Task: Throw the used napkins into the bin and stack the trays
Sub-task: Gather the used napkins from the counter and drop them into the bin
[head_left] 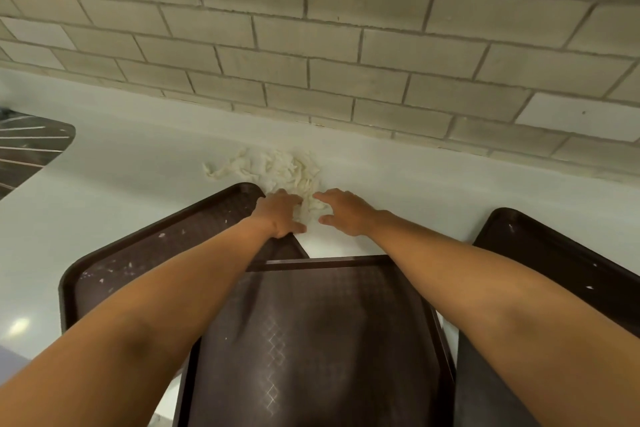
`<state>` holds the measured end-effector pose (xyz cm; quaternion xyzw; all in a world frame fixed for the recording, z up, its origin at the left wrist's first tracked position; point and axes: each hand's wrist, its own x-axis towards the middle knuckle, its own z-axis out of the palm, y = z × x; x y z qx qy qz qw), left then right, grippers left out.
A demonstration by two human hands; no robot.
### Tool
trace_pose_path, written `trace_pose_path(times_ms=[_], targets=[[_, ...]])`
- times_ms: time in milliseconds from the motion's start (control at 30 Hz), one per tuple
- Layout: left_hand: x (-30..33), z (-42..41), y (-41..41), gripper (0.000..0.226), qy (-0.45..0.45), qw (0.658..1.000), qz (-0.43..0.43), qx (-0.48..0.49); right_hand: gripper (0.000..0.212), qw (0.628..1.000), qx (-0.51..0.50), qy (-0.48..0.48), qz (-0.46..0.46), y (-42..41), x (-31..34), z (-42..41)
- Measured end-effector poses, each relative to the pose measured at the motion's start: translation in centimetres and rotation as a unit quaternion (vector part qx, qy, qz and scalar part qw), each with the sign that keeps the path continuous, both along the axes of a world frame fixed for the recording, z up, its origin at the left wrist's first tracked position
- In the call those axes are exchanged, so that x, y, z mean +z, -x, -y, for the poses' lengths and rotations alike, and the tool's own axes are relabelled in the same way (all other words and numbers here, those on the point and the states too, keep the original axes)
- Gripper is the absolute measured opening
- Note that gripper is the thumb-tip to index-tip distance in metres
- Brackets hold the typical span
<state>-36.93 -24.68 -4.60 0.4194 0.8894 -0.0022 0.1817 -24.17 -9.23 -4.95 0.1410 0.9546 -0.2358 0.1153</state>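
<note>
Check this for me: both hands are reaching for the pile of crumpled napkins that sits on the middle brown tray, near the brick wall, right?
Not quite. The head view shows the pile of crumpled napkins lying on the white counter, beyond the middle brown tray, not on it. The rest holds: the left hand and right hand both reach for it, near the brick wall.

Both hands [281,211] [343,211] on crumpled napkins [277,166]

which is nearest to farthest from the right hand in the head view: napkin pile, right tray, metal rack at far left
1. Napkin pile: at the fingertips of the right hand, on the white counter.
2. Right tray: off to the hand's right.
3. Metal rack: far left edge, past the left tray.
</note>
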Motion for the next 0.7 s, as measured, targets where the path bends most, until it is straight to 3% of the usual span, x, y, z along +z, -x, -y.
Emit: trace_pose_path(times_ms=[267, 700], targets=[[-0.2, -0.5, -0.9, 0.039, -0.046, 0.998, -0.032, -0.024, 0.058, 0.995, 0.004, -0.102, 0.007, -0.5, -1.1, 0.8], [0.0, -0.1, -1.8, 0.033, -0.143, 0.984, 0.099, 0.036, 0.029, 0.993, -0.059, -0.088, -0.059, -6.0, -1.3, -1.9]])
